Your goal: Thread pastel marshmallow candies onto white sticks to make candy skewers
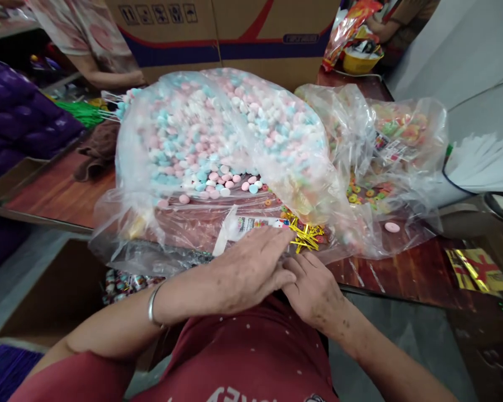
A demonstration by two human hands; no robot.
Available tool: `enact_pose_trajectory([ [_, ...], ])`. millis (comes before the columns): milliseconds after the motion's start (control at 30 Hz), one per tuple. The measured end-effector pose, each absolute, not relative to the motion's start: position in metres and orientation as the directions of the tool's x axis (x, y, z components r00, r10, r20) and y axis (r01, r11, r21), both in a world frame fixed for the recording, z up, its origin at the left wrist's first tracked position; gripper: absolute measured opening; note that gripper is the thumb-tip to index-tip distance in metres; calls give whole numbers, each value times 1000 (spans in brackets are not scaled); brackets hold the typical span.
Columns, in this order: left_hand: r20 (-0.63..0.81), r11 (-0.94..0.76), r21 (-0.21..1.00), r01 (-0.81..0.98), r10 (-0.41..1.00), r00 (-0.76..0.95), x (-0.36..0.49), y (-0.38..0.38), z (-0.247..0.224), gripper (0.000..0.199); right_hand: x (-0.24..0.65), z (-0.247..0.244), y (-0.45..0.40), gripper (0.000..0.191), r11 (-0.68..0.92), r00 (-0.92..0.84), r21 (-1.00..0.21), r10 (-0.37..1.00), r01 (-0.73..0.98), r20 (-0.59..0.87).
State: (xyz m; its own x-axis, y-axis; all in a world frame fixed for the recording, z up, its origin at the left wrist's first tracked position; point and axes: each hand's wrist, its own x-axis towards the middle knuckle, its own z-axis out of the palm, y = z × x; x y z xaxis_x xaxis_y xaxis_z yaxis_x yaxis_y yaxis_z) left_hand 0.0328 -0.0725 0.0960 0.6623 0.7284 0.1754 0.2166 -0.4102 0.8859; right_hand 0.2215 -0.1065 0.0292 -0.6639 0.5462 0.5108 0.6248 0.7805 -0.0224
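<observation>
**Hands at the table edge, beside the gold twist ties**

Your left hand lies palm down at the near edge of the table, fingers extended and close together, tips resting on the small packet with a printed label. Your right hand sits just beside it, partly tucked under the left; its fingers are curled out of sight, so I cannot tell what they pinch, if anything.

The packet lies flat, long axis running 9 to 3 o'clock, its right end touching the bunch of gold twist ties at 1 o'clock from your left hand. In my judgement the flat palm is there to pin the packet down.

At 12 o'clock the big clear bag of pink, blue and white sweets slumps open towards you. A second bag of ring-shaped sweets lies at 2 o'clock.
</observation>
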Motion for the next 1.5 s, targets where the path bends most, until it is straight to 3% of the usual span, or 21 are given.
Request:
enact_pose_trajectory([
  [100,-16,-118,988,104,584,812,33,-54,72,23,218,33,-109,34,801,-691,14,509,599,513],
  [200,-162,174,980,95,430,888,32,-47,54,28,218,35,-115,31,795,-710,25,526,606,468],
  [300,-208,244,964,109,431,878,30,-48,50,31,216,33,-126,28,766,-701,12,581,642,414],
  [367,-141,159,985,71,486,863,29,-51,51,33,215,30,-132,28,749,-689,-5,613,663,386],
  [433,-16,-31,999,40,542,840,28,-55,51,34,216,28,-134,28,738,-683,-64,651,672,330],
  [533,128,-418,899,133,541,831,28,-65,48,16,221,27,-129,24,656,-654,-316,745,686,127],
  [567,166,-550,815,184,525,835,27,-69,46,6,224,28,-126,23,574,-629,-456,777,681,39],
  [667,273,-850,464,249,404,873,25,-80,42,18,229,28,-119,28,127,-558,-852,802,507,-212],
  [733,318,-927,302,224,319,893,23,-83,38,21,230,28,-118,32,-185,-536,-924,769,334,-348],
  [767,330,-934,282,218,308,892,22,-84,36,22,230,28,-119,32,-292,-537,-917,745,272,-396],
  [867,347,-881,415,228,385,855,20,-83,29,21,234,30,-118,33,-402,-542,-890,710,215,-451],
  [933,363,-797,556,236,488,794,18,-80,26,18,241,31,-114,37,-319,-482,-919,783,231,-393],
  [1000,349,-655,708,263,649,676,16,-78,25,13,252,29,-107,38,-130,-323,-938,916,322,-238],
  [1067,229,-389,887,251,840,492,15,-76,28,11,262,22,-98,33,106,-191,-833,982,543,0],
  [1133,0,-45,991,123,938,347,15,-76,31,14,269,11,-91,26,288,-231,-559,958,778,172],
  [1200,-201,228,972,-54,930,308,16,-77,33,20,271,-1,-87,23,379,-331,-257,920,889,212],
  [1267,-301,368,914,-172,898,322,18,-78,33,22,269,-10,-86,22,392,-373,-60,905,918,206],
  [1367,-349,449,855,-259,868,354,22,-80,30,23,266,-17,-85,21,357,-355,27,913,934,202],
  [1500,-363,496,806,-322,845,392,30,-81,27,25,269,-15,-82,24,338,-326,-27,924,941,199],
])
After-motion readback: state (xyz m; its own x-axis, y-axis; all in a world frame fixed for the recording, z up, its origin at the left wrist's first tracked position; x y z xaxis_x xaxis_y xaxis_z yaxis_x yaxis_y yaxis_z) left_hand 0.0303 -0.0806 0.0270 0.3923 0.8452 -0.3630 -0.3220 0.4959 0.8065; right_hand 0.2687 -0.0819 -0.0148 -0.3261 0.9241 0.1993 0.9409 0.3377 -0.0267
